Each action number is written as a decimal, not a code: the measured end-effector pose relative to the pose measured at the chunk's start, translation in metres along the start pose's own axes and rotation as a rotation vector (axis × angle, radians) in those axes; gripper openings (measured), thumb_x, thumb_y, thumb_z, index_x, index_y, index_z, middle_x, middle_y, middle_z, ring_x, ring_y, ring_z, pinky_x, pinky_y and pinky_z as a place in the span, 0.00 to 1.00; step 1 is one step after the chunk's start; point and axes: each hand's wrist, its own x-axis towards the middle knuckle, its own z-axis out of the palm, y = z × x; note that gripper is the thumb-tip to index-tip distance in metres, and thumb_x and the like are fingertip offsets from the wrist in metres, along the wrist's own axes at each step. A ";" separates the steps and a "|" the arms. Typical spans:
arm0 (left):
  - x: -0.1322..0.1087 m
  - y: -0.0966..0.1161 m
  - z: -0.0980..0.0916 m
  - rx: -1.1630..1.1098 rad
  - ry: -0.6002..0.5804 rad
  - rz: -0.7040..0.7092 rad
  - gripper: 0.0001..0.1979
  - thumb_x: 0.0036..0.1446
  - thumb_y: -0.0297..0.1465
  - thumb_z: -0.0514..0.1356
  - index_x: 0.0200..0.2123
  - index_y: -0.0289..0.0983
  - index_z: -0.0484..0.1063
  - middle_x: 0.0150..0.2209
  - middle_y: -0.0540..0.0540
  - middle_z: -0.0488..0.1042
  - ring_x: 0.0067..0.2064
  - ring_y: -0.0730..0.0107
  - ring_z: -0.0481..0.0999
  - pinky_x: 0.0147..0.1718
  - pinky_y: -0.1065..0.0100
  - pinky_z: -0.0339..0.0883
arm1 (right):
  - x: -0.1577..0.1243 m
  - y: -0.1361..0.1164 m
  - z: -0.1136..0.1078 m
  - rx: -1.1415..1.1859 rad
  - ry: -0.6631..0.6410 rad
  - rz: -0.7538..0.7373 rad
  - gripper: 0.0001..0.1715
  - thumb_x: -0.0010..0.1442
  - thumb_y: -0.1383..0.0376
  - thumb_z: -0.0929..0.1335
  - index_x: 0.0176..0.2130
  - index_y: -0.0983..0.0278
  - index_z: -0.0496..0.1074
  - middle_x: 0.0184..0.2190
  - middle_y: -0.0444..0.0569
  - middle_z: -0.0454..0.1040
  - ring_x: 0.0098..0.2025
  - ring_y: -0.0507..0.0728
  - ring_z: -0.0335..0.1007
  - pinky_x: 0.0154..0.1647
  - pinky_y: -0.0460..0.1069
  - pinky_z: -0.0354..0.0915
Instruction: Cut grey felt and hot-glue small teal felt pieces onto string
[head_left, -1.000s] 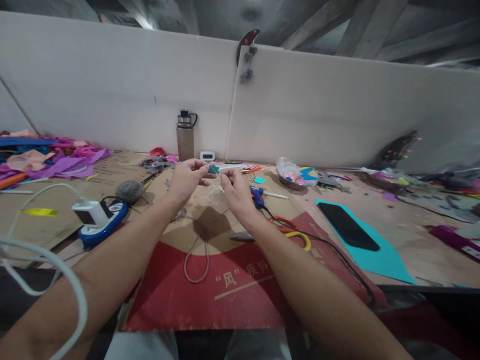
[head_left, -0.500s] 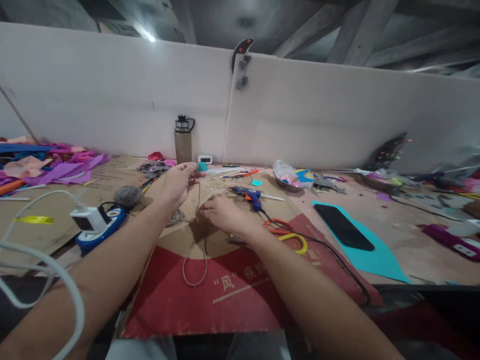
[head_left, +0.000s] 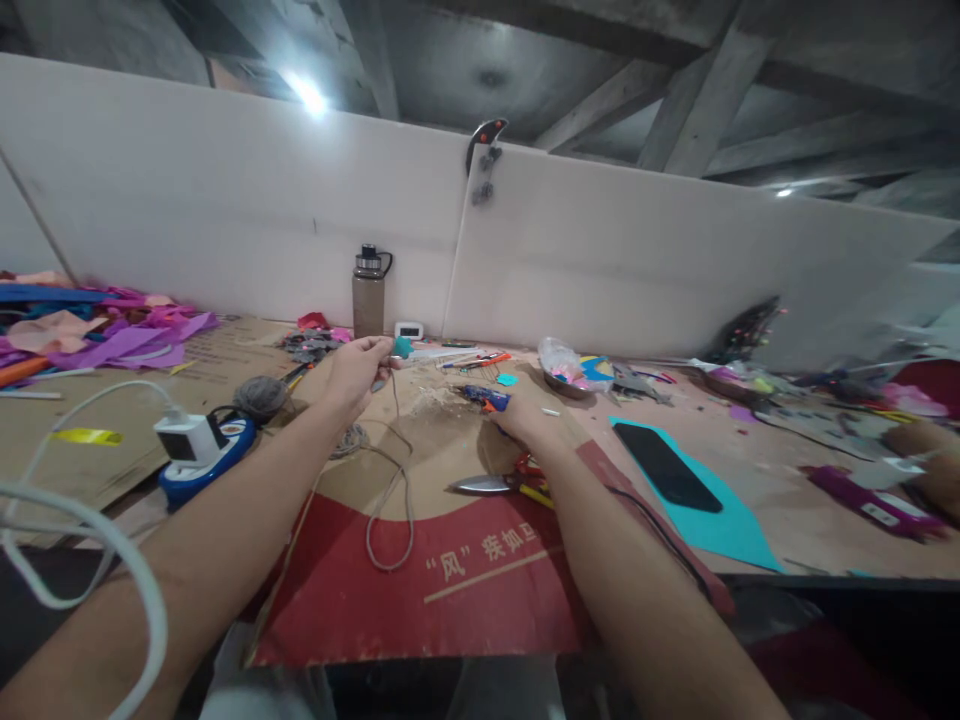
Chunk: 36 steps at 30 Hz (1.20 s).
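Observation:
Pinched between the fingers of my left hand (head_left: 366, 368) is a small teal piece (head_left: 403, 347), held above the cardboard. Grey yarn (head_left: 405, 490) hangs below that hand and loops down onto the red part of the cardboard (head_left: 420, 620). My right hand (head_left: 519, 418) is closed around the blue and orange glue gun (head_left: 487, 398), whose nozzle points left; its handle is mostly hidden. Scissors (head_left: 487, 485) with red and yellow handles lie under my right wrist, blades to the left.
A grey yarn ball (head_left: 259, 397) and a blue power strip (head_left: 206, 462) with a charger sit left. Behind stands a bottle (head_left: 369, 295). To the right are a bowl (head_left: 566, 382) and a black phone (head_left: 667, 465) on teal sheet. Another person's hand (head_left: 930, 450) shows far right.
My right hand has left the yarn, moved right and taken hold of the glue gun. The scissors' blades now show. My left hand still holds the teal piece. A person's hand has appeared far right.

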 end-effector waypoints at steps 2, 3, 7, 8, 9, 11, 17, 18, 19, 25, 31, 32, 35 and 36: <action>-0.001 0.001 0.000 0.019 0.009 -0.003 0.05 0.50 0.29 0.61 0.27 0.32 0.69 0.18 0.48 0.71 0.18 0.79 0.67 0.15 0.78 0.51 | -0.001 -0.004 0.000 0.040 -0.018 0.023 0.11 0.52 0.64 0.66 0.35 0.67 0.76 0.34 0.57 0.77 0.34 0.60 0.72 0.31 0.49 0.63; -0.001 0.001 0.000 0.026 0.009 -0.005 0.05 0.50 0.28 0.61 0.27 0.32 0.69 0.18 0.48 0.71 0.18 0.80 0.66 0.15 0.78 0.52 | -0.003 -0.006 -0.002 0.056 -0.020 0.035 0.11 0.53 0.65 0.66 0.35 0.66 0.75 0.32 0.57 0.76 0.33 0.60 0.72 0.30 0.49 0.62; -0.003 0.001 0.000 0.045 0.006 -0.008 0.06 0.49 0.29 0.62 0.27 0.32 0.70 0.19 0.47 0.71 0.19 0.80 0.67 0.15 0.78 0.51 | -0.018 -0.017 -0.021 0.188 0.022 0.046 0.06 0.51 0.64 0.66 0.28 0.65 0.72 0.24 0.51 0.73 0.27 0.57 0.69 0.26 0.48 0.61; -0.002 0.000 0.000 0.047 0.006 -0.005 0.06 0.49 0.29 0.62 0.27 0.32 0.70 0.19 0.47 0.71 0.19 0.79 0.68 0.15 0.78 0.51 | -0.022 -0.019 -0.025 0.266 0.045 0.040 0.05 0.50 0.64 0.67 0.28 0.64 0.71 0.23 0.50 0.72 0.27 0.56 0.68 0.26 0.47 0.61; -0.002 -0.001 -0.001 0.048 0.004 0.000 0.06 0.49 0.30 0.62 0.27 0.32 0.70 0.19 0.48 0.71 0.20 0.79 0.69 0.15 0.78 0.51 | -0.025 -0.022 -0.027 0.362 0.078 0.036 0.05 0.49 0.64 0.67 0.28 0.64 0.69 0.23 0.48 0.71 0.27 0.55 0.67 0.25 0.47 0.61; -0.001 -0.004 -0.002 0.053 0.003 0.006 0.06 0.48 0.30 0.63 0.27 0.32 0.70 0.19 0.48 0.70 0.20 0.78 0.70 0.14 0.78 0.51 | -0.028 -0.028 -0.027 0.598 0.128 0.027 0.08 0.47 0.66 0.66 0.32 0.63 0.67 0.26 0.46 0.71 0.27 0.53 0.67 0.25 0.46 0.62; -0.002 -0.007 -0.003 0.092 -0.005 -0.010 0.08 0.47 0.31 0.64 0.28 0.31 0.71 0.21 0.48 0.70 0.21 0.78 0.70 0.14 0.78 0.50 | -0.032 -0.042 -0.016 1.190 0.052 -0.283 0.22 0.46 0.66 0.64 0.44 0.61 0.62 0.37 0.45 0.71 0.31 0.50 0.67 0.27 0.44 0.65; -0.002 -0.007 -0.003 0.097 -0.007 -0.010 0.09 0.47 0.32 0.64 0.27 0.31 0.71 0.21 0.48 0.70 0.21 0.78 0.70 0.15 0.78 0.50 | -0.034 -0.044 -0.016 1.200 0.019 -0.357 0.22 0.47 0.65 0.64 0.44 0.61 0.62 0.37 0.45 0.71 0.30 0.50 0.67 0.26 0.43 0.64; -0.003 -0.007 -0.002 0.099 -0.008 -0.014 0.09 0.46 0.32 0.65 0.27 0.31 0.71 0.21 0.48 0.69 0.21 0.78 0.70 0.14 0.78 0.49 | -0.037 -0.045 -0.017 1.189 -0.007 -0.416 0.21 0.48 0.64 0.64 0.45 0.61 0.62 0.36 0.46 0.71 0.30 0.50 0.66 0.26 0.43 0.64; -0.002 -0.007 0.000 0.113 -0.017 -0.033 0.10 0.44 0.33 0.65 0.27 0.31 0.72 0.20 0.48 0.70 0.21 0.78 0.70 0.15 0.77 0.48 | -0.051 -0.050 -0.020 0.965 0.010 -0.480 0.16 0.56 0.59 0.62 0.44 0.61 0.63 0.35 0.48 0.72 0.28 0.51 0.65 0.28 0.46 0.64; -0.007 -0.004 0.004 0.138 -0.010 -0.007 0.09 0.44 0.32 0.65 0.23 0.32 0.71 0.21 0.46 0.72 0.21 0.77 0.69 0.15 0.77 0.49 | -0.046 -0.050 -0.012 0.862 0.056 -0.554 0.15 0.58 0.59 0.62 0.44 0.63 0.65 0.37 0.49 0.73 0.30 0.53 0.66 0.31 0.48 0.64; -0.008 -0.003 0.005 0.142 -0.013 -0.002 0.09 0.44 0.32 0.65 0.23 0.32 0.71 0.21 0.46 0.72 0.20 0.77 0.69 0.15 0.76 0.49 | -0.045 -0.050 -0.011 0.846 0.069 -0.562 0.16 0.57 0.60 0.63 0.45 0.63 0.65 0.38 0.50 0.73 0.31 0.54 0.66 0.32 0.48 0.64; -0.010 -0.001 0.007 0.160 -0.029 0.008 0.08 0.45 0.32 0.65 0.24 0.32 0.72 0.22 0.45 0.72 0.20 0.77 0.69 0.15 0.76 0.49 | -0.045 -0.049 -0.009 0.801 0.094 -0.544 0.18 0.58 0.60 0.63 0.47 0.63 0.64 0.40 0.50 0.73 0.34 0.55 0.68 0.34 0.49 0.64; -0.011 -0.001 0.007 0.164 -0.029 0.010 0.08 0.45 0.32 0.65 0.25 0.32 0.73 0.22 0.45 0.72 0.20 0.77 0.69 0.14 0.76 0.49 | -0.045 -0.049 -0.009 0.790 0.097 -0.530 0.18 0.58 0.61 0.62 0.48 0.63 0.64 0.40 0.50 0.73 0.34 0.55 0.68 0.34 0.49 0.64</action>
